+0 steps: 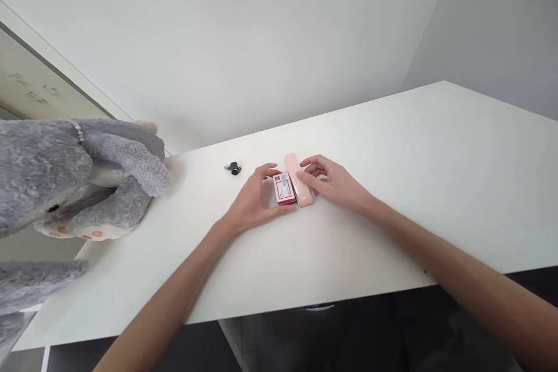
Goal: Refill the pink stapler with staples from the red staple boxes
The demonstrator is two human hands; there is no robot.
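Observation:
On the white desk, a small white-and-red box (284,189) lies against the left side of a long pink stapler (298,180) with a rounded top. My left hand (255,197) curves around the box, its thumb along the near edge and its fingers at the far edge. The thumb of my right hand (329,181) rests on the stapler's top while the curled fingers sit at its right side. Both objects stay on the desk surface, side by side. What the box contains is hidden.
Black binder clips (234,168) lie left of my hands, toward the wall. A large grey plush toy (117,168) occupies the desk's left end. The white desk (414,174) meets a pale wall (283,40) at the back, and its front edge runs below my forearms.

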